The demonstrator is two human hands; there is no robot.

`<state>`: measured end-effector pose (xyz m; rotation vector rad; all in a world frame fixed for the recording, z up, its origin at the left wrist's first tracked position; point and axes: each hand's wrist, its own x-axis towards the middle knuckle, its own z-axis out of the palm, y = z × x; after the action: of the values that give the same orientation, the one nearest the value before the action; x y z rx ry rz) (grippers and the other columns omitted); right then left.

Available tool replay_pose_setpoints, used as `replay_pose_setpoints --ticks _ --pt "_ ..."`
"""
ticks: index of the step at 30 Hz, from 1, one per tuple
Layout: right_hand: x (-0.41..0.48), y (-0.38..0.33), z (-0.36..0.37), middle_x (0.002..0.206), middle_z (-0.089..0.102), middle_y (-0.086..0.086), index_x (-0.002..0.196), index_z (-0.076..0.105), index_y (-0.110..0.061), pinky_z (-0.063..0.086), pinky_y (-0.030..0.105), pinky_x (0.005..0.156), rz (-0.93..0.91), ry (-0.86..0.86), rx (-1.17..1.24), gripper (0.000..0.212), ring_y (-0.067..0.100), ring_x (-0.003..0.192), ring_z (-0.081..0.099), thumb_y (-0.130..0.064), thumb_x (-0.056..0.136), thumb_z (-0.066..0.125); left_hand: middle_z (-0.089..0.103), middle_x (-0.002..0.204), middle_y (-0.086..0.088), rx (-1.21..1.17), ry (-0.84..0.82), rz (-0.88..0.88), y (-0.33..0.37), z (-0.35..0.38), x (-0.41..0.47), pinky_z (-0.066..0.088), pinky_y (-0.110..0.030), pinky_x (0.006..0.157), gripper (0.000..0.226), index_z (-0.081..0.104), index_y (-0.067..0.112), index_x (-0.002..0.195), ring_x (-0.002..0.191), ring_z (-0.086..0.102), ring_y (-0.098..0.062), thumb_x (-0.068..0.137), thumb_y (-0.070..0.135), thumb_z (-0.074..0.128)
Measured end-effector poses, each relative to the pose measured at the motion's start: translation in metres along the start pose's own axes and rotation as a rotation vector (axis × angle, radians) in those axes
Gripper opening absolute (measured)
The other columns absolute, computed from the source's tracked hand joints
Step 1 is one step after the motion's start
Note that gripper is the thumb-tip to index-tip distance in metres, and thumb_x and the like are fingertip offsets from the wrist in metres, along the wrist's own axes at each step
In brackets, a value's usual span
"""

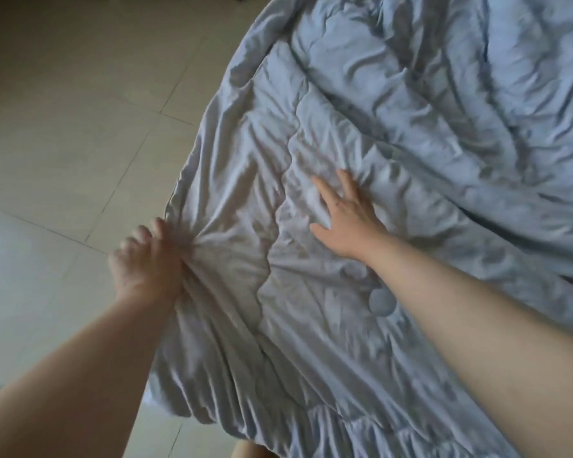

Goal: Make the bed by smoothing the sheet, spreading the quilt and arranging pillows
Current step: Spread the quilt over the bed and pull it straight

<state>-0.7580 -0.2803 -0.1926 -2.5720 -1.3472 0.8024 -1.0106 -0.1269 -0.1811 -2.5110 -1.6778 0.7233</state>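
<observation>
Our two bare forearms reach in from the bottom corners, the left forearm (pixel 63 375) over the floor and the right forearm (pixel 477 325) lying across the bedding. Both lead to the pale blue-grey quilt (pixel 411 127), which fills the right and centre of what we see and is deeply creased, with stitched seams running through it.

Our left hand (pixel 146 259) is at the quilt's near-left edge (pixel 179 180). Its fingers are curled tight round a bunched handful of the fabric, and folds fan out from that grip across the cloth. We see the knuckles and the back of the hand; the fingertips are buried in the gather.

Our right hand (pixel 348 223) lies palm down on the quilt, further in from the edge and well apart from the left. Its fingers are straight and spread wide, the thumb out to the side, pressing on the surface beside a long seam (pixel 288 180). Just near the right wrist we see a round, darker blue-grey patch (pixel 382 302) on the fabric.

Beyond the quilt's edge, to the left, is a floor of large beige tiles (pixel 63 127) with thin grout lines and a bright glare at the far left. A sliver of white (pixel 149 396) shows under the quilt's lower edge; we cannot tell what it is.
</observation>
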Motion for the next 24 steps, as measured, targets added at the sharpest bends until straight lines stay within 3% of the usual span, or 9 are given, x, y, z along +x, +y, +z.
replay_pose_setpoints --ticks 3,6,10,12,15,18,20,22,24 --pt "-0.044 0.017 0.018 0.159 -0.012 0.009 0.15 0.006 -0.04 0.016 0.043 0.116 0.023 -0.032 0.019 0.084 0.035 0.146 0.009 -0.044 0.086 0.059 0.027 0.14 -0.013 0.107 0.111 0.117 0.032 0.0 -0.044 0.027 -0.042 0.104 0.069 0.005 0.015 0.149 0.126 0.031 -0.031 0.091 0.031 0.039" --pt "-0.107 0.041 0.034 0.159 -0.007 0.01 0.15 0.012 -0.036 0.022 0.039 0.114 0.036 -0.059 0.029 0.087 0.031 0.145 0.014 -0.043 0.082 0.065 0.029 0.14 -0.008 -0.054 0.171 0.226 0.066 0.021 -0.11 0.017 -0.046 0.111 0.061 0.016 0.02 0.148 0.131 0.024 -0.028 0.093 0.037 0.035" --pt "-0.189 0.068 0.057 0.159 -0.008 0.008 0.15 0.009 -0.037 0.022 0.04 0.114 0.043 -0.138 0.011 0.089 0.029 0.146 0.012 -0.047 0.08 0.064 0.03 0.137 -0.006 -0.159 0.096 0.18 0.079 0.062 -0.187 0.012 -0.049 0.113 0.06 0.022 0.021 0.146 0.132 0.021 -0.028 0.09 0.035 0.039" --pt "-0.225 0.071 0.072 0.157 -0.003 0.004 0.148 0.013 -0.039 0.025 0.041 0.114 0.027 -0.175 0.01 0.09 0.028 0.144 0.014 -0.054 0.076 0.066 0.033 0.139 -0.01 -0.253 0.171 0.142 0.073 0.077 -0.217 0.016 -0.048 0.11 0.064 0.029 0.014 0.144 0.132 0.025 -0.031 0.088 0.033 0.051" --pt "-0.259 0.061 0.094 0.143 0.02 0.005 0.143 0.024 -0.035 0.032 0.039 0.109 -0.014 -0.177 0.02 0.091 0.027 0.134 0.027 -0.063 0.069 0.068 0.026 0.146 -0.014 -0.406 0.143 -0.033 0.057 0.091 -0.244 0.022 -0.045 0.109 0.071 0.026 0.008 0.142 0.134 0.024 -0.032 0.085 0.037 0.056" --pt "-0.276 0.048 0.113 0.127 0.038 0.005 0.134 0.035 -0.024 0.036 0.037 0.099 -0.002 -0.093 -0.072 0.076 0.026 0.118 0.039 -0.053 0.073 0.07 0.022 0.148 -0.018 -0.59 -0.055 -0.439 0.045 0.108 -0.251 0.031 -0.048 0.108 0.088 0.017 0.0 0.145 0.134 0.028 -0.037 0.084 0.052 0.056" --pt "-0.28 0.042 0.122 0.123 0.047 0.009 0.121 0.045 -0.015 0.039 0.037 0.094 0.048 0.005 -0.165 0.045 0.029 0.114 0.046 -0.034 0.085 0.064 0.046 0.133 -0.025 -0.839 -0.179 -0.583 0.045 0.121 -0.248 0.042 -0.047 0.101 0.071 0.041 -0.007 0.131 0.119 0.048 -0.041 0.087 0.046 0.058" --pt "-0.279 0.042 0.125 0.118 0.055 0.011 0.111 0.054 -0.01 0.042 0.037 0.089 0.112 0.039 -0.188 0.02 0.032 0.11 0.053 -0.015 0.091 0.052 0.065 0.103 -0.025 -0.998 -0.208 -0.495 0.051 0.122 -0.245 0.05 -0.041 0.082 0.04 0.061 -0.008 0.103 0.096 0.061 -0.04 0.091 0.029 0.052" --pt "-0.278 0.043 0.127 0.112 0.061 0.014 0.105 0.06 -0.007 0.045 0.037 0.084 0.181 0.028 -0.136 0.021 0.034 0.105 0.057 -0.007 0.091 0.044 0.065 0.095 -0.021 -0.992 -0.185 -0.381 0.05 0.117 -0.242 0.047 -0.037 0.075 0.027 0.063 -0.006 0.1 0.093 0.061 -0.039 0.09 0.015 0.049"
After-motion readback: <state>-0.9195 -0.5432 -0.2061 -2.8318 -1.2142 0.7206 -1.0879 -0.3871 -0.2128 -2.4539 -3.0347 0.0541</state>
